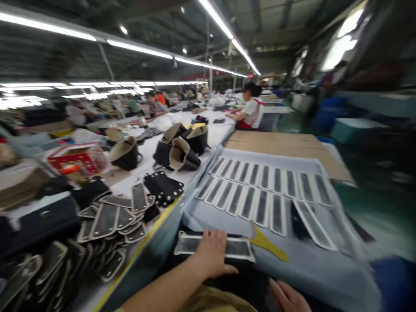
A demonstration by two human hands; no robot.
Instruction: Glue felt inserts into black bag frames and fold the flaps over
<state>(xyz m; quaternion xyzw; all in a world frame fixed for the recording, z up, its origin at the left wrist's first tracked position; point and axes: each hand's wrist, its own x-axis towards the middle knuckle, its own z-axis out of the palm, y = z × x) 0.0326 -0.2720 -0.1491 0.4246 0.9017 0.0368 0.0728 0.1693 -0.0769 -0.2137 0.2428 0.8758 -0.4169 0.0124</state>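
My left hand (212, 255) lies flat, fingers extended and thumb out, on a dark strip with a pale border (238, 248). Beneath that strip, black material (242, 284) spreads over my lap and the table edge. At the lower right, my right hand (289, 298) is partly cut off by the frame; its curled fingers close on the edge of the black material. To the right of the strip rests a flat yellow tool (271, 246). Similar pale-bordered strips (248, 201) lie in two rows farther up the table, with one slanted strip (315, 225) at their right end.
On the left table are a pile of black pieces with metal studs (113, 216), several open black pouches (177, 149) and a red box (78, 158). Brown cardboard (286, 149) lies beyond the rows. A co-worker (251, 108) sits farther along the tables.
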